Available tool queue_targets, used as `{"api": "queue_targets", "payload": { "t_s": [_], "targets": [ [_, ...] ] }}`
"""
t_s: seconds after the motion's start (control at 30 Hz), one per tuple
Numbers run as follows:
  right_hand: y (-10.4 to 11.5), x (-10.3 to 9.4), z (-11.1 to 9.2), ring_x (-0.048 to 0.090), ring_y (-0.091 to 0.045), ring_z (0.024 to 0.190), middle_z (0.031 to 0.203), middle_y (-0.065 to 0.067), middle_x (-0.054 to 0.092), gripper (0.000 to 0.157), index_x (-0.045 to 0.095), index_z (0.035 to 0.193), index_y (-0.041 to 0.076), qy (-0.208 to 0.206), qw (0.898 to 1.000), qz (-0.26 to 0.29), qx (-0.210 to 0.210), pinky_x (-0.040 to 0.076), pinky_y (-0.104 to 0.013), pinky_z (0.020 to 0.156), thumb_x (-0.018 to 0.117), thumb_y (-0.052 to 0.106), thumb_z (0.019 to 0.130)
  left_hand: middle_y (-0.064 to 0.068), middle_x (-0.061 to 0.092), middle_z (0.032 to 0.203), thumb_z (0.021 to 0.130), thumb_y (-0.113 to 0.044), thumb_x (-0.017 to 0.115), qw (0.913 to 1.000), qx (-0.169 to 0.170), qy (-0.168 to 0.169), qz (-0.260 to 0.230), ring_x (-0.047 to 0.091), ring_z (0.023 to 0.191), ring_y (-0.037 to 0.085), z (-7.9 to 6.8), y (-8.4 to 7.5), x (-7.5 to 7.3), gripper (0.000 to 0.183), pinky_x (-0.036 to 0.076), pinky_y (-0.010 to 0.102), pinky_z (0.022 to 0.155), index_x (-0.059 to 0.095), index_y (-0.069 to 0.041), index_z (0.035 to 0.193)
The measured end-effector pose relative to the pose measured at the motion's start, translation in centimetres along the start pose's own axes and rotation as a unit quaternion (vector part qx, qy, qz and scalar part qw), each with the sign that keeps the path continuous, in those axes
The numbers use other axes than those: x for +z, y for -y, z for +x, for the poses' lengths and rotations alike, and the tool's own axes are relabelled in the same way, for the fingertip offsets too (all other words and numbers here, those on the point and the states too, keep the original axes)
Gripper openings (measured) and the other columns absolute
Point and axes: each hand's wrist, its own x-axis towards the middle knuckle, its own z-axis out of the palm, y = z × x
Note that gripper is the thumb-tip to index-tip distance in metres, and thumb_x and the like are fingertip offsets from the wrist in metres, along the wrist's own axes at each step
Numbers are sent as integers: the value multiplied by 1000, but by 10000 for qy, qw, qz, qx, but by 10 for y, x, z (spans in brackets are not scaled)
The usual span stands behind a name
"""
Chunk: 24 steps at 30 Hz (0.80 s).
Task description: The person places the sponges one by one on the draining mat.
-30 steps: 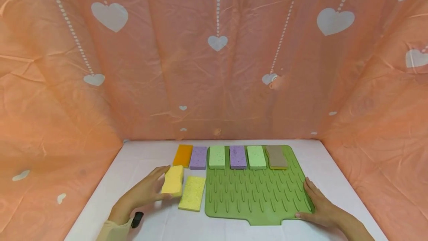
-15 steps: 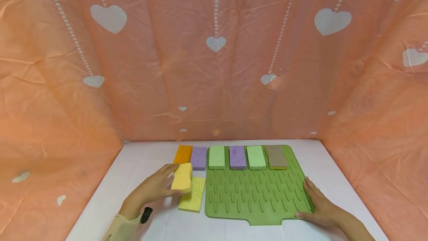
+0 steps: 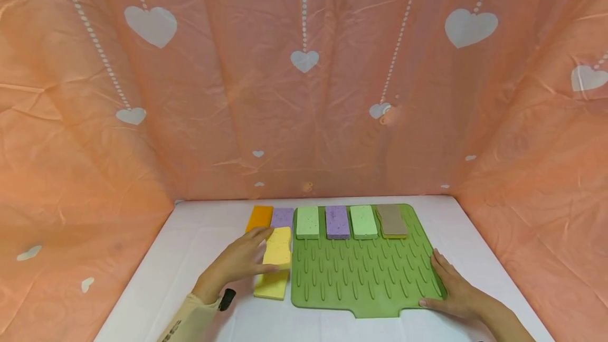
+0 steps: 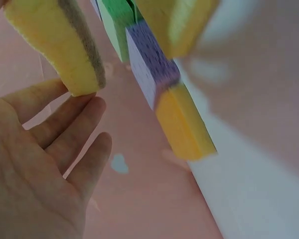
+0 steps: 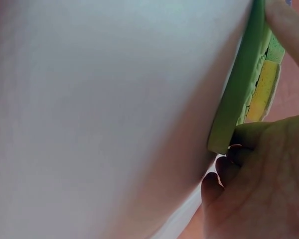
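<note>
Pinching a yellow sponge (image 3: 277, 246) between thumb and fingers, the left hand (image 3: 237, 258) holds it over the white counter (image 3: 204, 226), at nine o'clock from the green mat (image 3: 351, 273). The left wrist view shows a dark layer (image 4: 85, 37) along one face of it. At its six o'clock lies a flat sponge (image 3: 271, 289), partly hidden; at eleven, an orange sponge (image 3: 259, 216); at twelve, a lilac sponge (image 3: 283, 216). Across the mat's twelve o'clock side, starting from the nine o'clock end, lie a green sponge (image 3: 307, 220), a purple sponge (image 3: 337, 220), a mint sponge (image 3: 363, 220) and a grey sponge (image 3: 391, 219). The right hand (image 3: 452, 293), spread wide, touches the mat's edge around four o'clock.
</note>
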Motion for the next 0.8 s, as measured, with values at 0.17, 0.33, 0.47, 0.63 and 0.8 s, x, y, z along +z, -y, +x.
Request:
{"api": "queue_targets", "payload": {
  "t_s": [0.17, 0.33, 0.47, 0.63, 0.8],
  "targets": [
    [2, -2, 2, 20, -61, 139, 160, -34, 13, 119, 20, 152, -15, 97, 9999, 17, 92, -11, 3, 95, 82, 53, 76, 14, 40, 156, 77, -78, 65, 9999, 114, -9, 52, 44, 138, 36, 11, -15, 7, 107, 43, 57, 106, 35, -12, 157],
    [4, -3, 4, 18, -61, 140, 160, -34, 13, 120, 21, 151, -16, 158, 9997, 30, 201, -11, 2, 94, 82, 54, 75, 11, 41, 155, 77, -78, 65, 9998, 214, 11, -4, 46, 137, 34, 21, -29, 12, 107, 44, 56, 106, 34, -14, 157],
    [4, -4, 5, 18, -60, 141, 160, -33, 14, 120, 23, 151, -16, 199, 9995, 50, 247, -11, 3, 94, 82, 55, 74, 9, 41, 156, 77, -78, 64, 9994, 340, -32, 42, 46, 137, 31, 30, -40, 17, 107, 44, 53, 108, 34, -13, 157],
    [4, -4, 3, 19, -60, 140, 159, -34, 15, 118, 23, 150, -17, 170, 9997, 59, 157, -11, 3, 95, 83, 52, 75, 8, 42, 155, 77, -77, 66, 9988, 441, -107, 200, 47, 137, 30, 43, -56, 27, 107, 44, 50, 108, 34, -14, 157],
    [4, -4, 2, 17, -60, 141, 161, -32, 13, 118, 22, 151, -16, 207, 9995, 83, 239, -11, 2, 94, 83, 51, 75, 8, 41, 155, 76, -75, 69, 9987, 444, 21, 244, 47, 136, 29, 53, -81, 34, 107, 45, 48, 107, 33, -15, 158]
  ]
}}
